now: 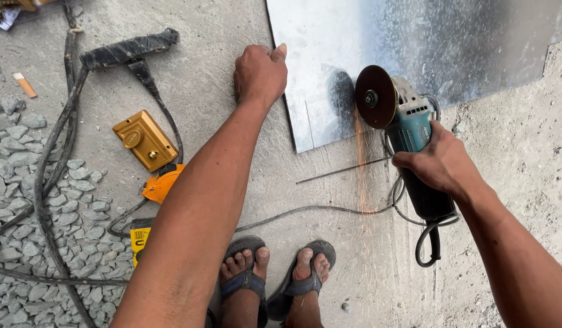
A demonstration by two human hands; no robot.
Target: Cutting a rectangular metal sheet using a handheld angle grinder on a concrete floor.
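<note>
On concrete floor (202, 97), right hand (442, 163) around angle grinder (408, 127); left hand (259, 74) on metal sheet (427, 42)

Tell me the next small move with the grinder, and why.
Probably ease the angle grinder further along its cut in the metal sheet: sparks fall from the disc at the sheet's near edge, the right hand holds the body, and the left hand presses the sheet's corner.

Bright, even daylight, soft rather than harsh. Pale glare across the metal sheet (427, 42) toward twelve o'clock, with a dark round shadow of the grinder disc (375, 96) cast at its nine o'clock. Faint orange sparks streaking toward six. Sharp focus throughout; slight wide-angle stretching at the edges, most at seven and five o'clock.
</note>
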